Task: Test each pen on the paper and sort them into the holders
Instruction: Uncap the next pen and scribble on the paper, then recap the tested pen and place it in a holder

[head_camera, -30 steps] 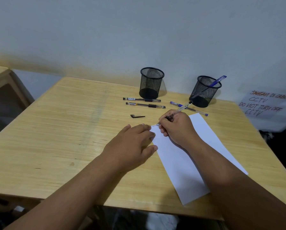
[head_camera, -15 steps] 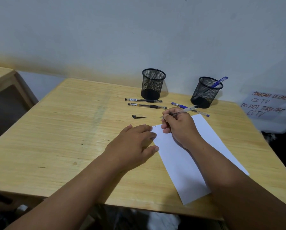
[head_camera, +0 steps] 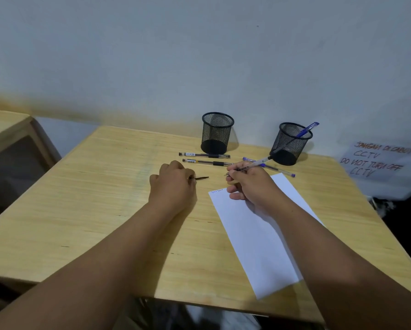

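Note:
My right hand (head_camera: 252,184) grips a clear pen (head_camera: 259,161), its tip lifted just beyond the top edge of the white paper (head_camera: 254,234); faint scribbles mark the paper's top left corner. My left hand (head_camera: 173,184) has closed its fingers on the black pen cap (head_camera: 202,178) on the table. Two black pens (head_camera: 204,155) (head_camera: 207,162) lie side by side in front of the left mesh holder (head_camera: 217,132), which looks empty. A blue pen (head_camera: 280,171) lies on the table near the right mesh holder (head_camera: 291,142), which has one blue pen (head_camera: 305,131) in it.
The wooden table (head_camera: 104,198) ends at the wall behind the holders. A handwritten CCTV notice (head_camera: 378,160) hangs to the right, off the table. Another wooden table (head_camera: 6,129) stands at the left.
My left hand left the paper's edge and moved forward to the black cap, closing on it. My right hand lifted the pen off the paper and shifted slightly away.

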